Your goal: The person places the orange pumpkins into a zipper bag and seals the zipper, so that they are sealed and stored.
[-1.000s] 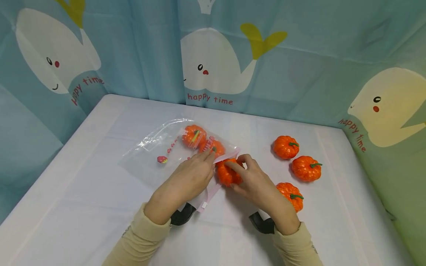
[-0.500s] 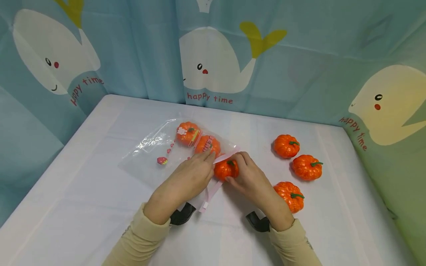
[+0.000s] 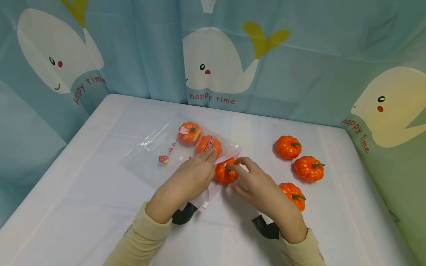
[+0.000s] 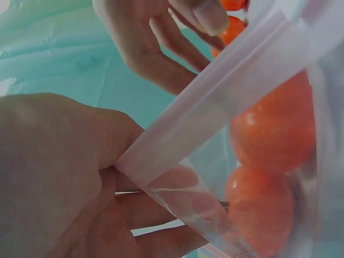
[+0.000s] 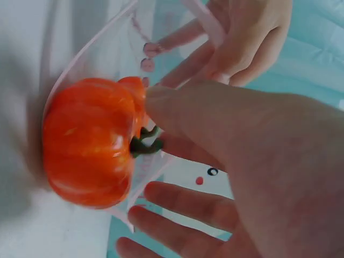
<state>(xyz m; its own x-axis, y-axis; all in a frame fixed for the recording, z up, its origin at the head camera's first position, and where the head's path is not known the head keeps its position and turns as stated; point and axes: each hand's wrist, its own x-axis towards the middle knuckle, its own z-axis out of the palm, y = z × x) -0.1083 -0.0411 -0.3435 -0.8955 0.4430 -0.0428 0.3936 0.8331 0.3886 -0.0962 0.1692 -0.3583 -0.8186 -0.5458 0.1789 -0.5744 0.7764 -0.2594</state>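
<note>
Orange pumpkin (image 3: pixel 224 177) seems unheld: our right hand (image 3: pixel 261 184) loosens, fingers apart beside it; our left hand (image 3: pixel 191 176) pinches the bag (image 3: pixel 149 153)

Nearest the right fingers (image 3: pixel 239 170), the pumpkin (image 3: pixel 223 177) looks glossy and smooth. The bag (image 3: pixel 146 159) in the left fingers (image 3: pixel 207 158) is clear, shiny plastic film. Beyond both, the curtain (image 3: pixel 309 81) is matt, creased cloth.

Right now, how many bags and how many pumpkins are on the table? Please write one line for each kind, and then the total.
Bag: 1
Pumpkins: 6 (2 inside it, 1 at its mouth, 3 apart to its right in the head view)
Total: 7
</note>
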